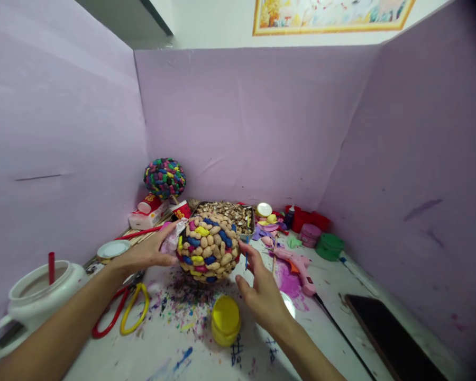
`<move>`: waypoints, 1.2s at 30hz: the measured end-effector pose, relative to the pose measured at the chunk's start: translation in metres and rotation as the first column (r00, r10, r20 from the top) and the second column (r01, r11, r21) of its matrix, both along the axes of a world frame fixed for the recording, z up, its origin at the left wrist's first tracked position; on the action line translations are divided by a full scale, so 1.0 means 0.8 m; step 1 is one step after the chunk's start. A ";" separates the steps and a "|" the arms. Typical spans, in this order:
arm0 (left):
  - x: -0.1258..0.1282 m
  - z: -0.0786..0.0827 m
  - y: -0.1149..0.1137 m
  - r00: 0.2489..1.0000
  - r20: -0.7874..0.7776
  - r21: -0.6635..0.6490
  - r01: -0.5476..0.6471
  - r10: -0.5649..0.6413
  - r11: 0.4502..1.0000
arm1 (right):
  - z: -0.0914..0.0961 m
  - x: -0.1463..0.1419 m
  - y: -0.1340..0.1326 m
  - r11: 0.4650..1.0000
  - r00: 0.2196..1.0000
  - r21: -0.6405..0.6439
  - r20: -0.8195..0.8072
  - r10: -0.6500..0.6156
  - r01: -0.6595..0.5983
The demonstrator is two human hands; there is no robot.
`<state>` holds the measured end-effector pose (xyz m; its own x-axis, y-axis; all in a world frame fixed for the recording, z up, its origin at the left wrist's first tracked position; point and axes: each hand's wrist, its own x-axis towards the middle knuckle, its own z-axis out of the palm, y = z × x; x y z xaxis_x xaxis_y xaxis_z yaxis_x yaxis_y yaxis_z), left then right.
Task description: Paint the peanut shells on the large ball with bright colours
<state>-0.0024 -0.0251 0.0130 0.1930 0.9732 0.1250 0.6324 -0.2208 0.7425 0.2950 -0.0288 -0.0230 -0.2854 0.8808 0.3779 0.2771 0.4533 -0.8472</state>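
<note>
- Partly coloured, the ball [209,247] sits between both hands; blue, yellow and pink peanuts show, but many look plain, so much seems left.
- Rear ball [165,178]: coloured wherever visible, apparently done.
- Left hand [146,253]: closed around a tissue [170,242] against the ball's left side.
- Right hand [265,293]: thumb and fingers parted at its right side.
- Yellow jar [226,321]: near, in front.
- Blue stick [246,255]: at the right fingers; whether gripped, I cannot tell.

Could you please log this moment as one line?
Peanut ball: partly coloured | left hand: at its left, with crumpled wrap | right hand: at its right, with thin blue stick | yellow jar: in front
</note>
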 end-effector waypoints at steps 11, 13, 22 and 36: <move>0.004 -0.002 0.005 0.995 0.053 -0.012 -0.088 0.088 0.996 | 0.004 0.008 0.008 0.999 0.998 0.028 -0.054 -0.025 0.026; 0.009 0.003 0.005 0.994 0.040 0.004 -0.097 0.097 0.995 | 0.006 0.011 0.010 0.996 0.998 0.078 -0.047 -0.034 0.038; 0.025 0.020 0.005 1.000 -0.004 -0.083 -0.025 0.024 0.996 | -0.015 0.005 0.015 0.980 0.999 0.192 -0.023 -0.043 0.047; 0.026 -0.005 -0.008 0.988 -0.139 0.062 -0.065 0.073 0.996 | -0.013 -0.003 0.003 0.970 0.997 0.235 0.043 -0.072 0.060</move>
